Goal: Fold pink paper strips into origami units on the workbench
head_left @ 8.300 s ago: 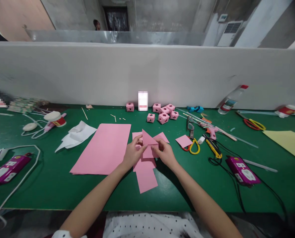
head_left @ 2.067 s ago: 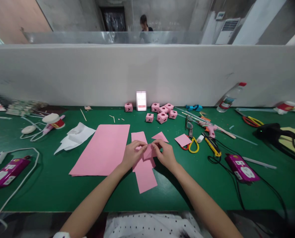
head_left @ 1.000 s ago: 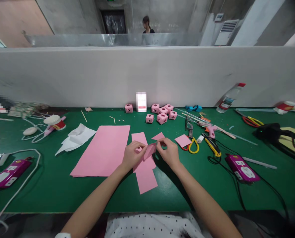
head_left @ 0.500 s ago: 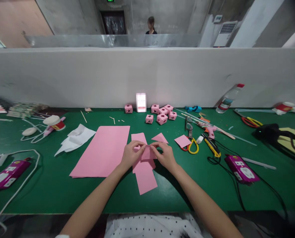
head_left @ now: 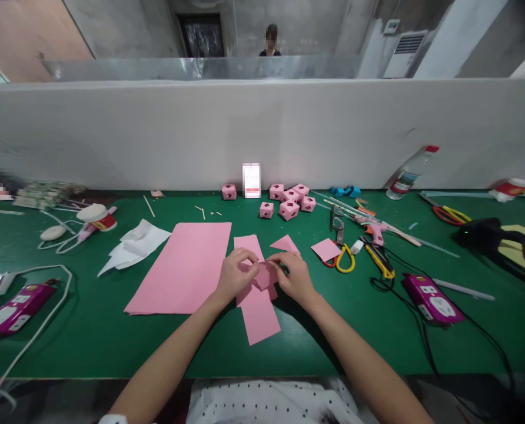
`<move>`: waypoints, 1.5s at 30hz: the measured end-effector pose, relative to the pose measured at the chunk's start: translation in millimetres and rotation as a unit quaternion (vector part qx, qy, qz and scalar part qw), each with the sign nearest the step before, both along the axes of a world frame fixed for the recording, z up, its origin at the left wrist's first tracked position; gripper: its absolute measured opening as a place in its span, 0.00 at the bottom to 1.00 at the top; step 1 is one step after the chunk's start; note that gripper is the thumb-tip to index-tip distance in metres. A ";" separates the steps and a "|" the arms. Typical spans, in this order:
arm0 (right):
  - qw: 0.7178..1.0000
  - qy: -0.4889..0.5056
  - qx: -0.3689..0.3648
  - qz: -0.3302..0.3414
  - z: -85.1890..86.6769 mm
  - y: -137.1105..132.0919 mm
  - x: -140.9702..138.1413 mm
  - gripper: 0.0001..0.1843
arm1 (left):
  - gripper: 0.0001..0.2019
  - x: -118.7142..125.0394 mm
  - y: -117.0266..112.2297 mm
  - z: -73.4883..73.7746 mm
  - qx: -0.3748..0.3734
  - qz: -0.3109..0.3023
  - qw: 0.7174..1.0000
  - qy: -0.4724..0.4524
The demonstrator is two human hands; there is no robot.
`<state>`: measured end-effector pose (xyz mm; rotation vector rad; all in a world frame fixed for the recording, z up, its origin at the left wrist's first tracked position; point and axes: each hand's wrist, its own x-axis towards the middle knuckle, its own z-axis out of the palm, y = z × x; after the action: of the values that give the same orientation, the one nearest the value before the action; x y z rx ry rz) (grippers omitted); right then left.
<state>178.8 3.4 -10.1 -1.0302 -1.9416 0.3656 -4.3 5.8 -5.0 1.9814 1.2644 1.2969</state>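
A small square of pink paper (head_left: 266, 277) is held up at a tilt between my two hands. My right hand (head_left: 295, 275) pinches it at its right edge with thumb and forefinger. On its left edge the curled fingers and thumb of my left hand (head_left: 236, 275) close in a pinch, though the contact is partly hidden. Beneath lie overlapping pink paper pieces (head_left: 260, 321) on the green table. A folded pink triangle (head_left: 285, 243) rests just beyond my right hand, and another pink square (head_left: 326, 249) lies farther right.
Large pink sheets (head_left: 183, 268) lie left, beside crumpled white paper (head_left: 134, 244). Several folded pink cubes (head_left: 289, 209) stand near a lit phone (head_left: 252, 180). Scissors (head_left: 345, 259), a utility knife (head_left: 379, 262), a glue gun (head_left: 377, 231) and a purple power strip (head_left: 432, 300) sit right.
The small pink square has turned between my hands, from lying nearly level to a slanted position with a corner pointing down. My left fingers have shifted slightly along its edge.
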 end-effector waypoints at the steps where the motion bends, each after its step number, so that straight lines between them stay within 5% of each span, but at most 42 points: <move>1: 1.000 0.012 -0.001 -0.016 1.5 1.0 2.4 0.08 | 0.06 -1.9 1.4 -0.9 -0.002 0.010 1.000 -0.007; 7: 0.972 0.186 -0.059 -0.129 7.5 10.6 14.6 0.10 | 0.04 -13.6 11.6 -4.5 -0.038 0.076 0.995 -0.053; 12: 0.949 0.269 -0.122 -0.108 3.5 15.5 11.6 0.14 | 0.11 -7.0 8.8 -4.6 -0.068 -0.002 0.997 -0.025; 16: 0.953 0.255 -0.133 -0.093 1.8 14.2 8.1 0.14 | 0.26 -0.2 5.7 -5.6 -0.063 -0.060 0.996 0.006; 21: 0.964 0.214 -0.129 -0.089 -1.1 13.5 5.8 0.13 | 0.30 0.9 5.6 -7.1 -0.070 -0.056 0.996 -0.020; 30: 0.974 0.153 -0.167 -0.011 -5.8 9.5 -0.9 0.12 | 0.23 1.2 5.2 -3.0 -0.083 -0.023 0.992 -0.089; 35: 0.975 0.127 -0.183 0.020 -9.1 5.7 -5.5 0.10 | 0.15 -3.6 5.5 -4.3 -0.112 -0.058 0.987 -0.097; 40: 0.976 0.076 -0.193 0.061 -6.0 2.1 -7.5 0.12 | 0.14 -4.5 3.8 -5.7 -0.090 -0.017 0.995 -0.042; 45: 0.974 0.065 -0.207 0.063 -2.6 4.0 -2.7 0.21 | 0.10 -1.0 2.8 -11.1 -0.039 0.008 0.984 0.175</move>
<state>176.1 7.4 -12.7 -1.1127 -1.8567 0.9161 -5.3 8.6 -16.1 2.2108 1.4656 0.9144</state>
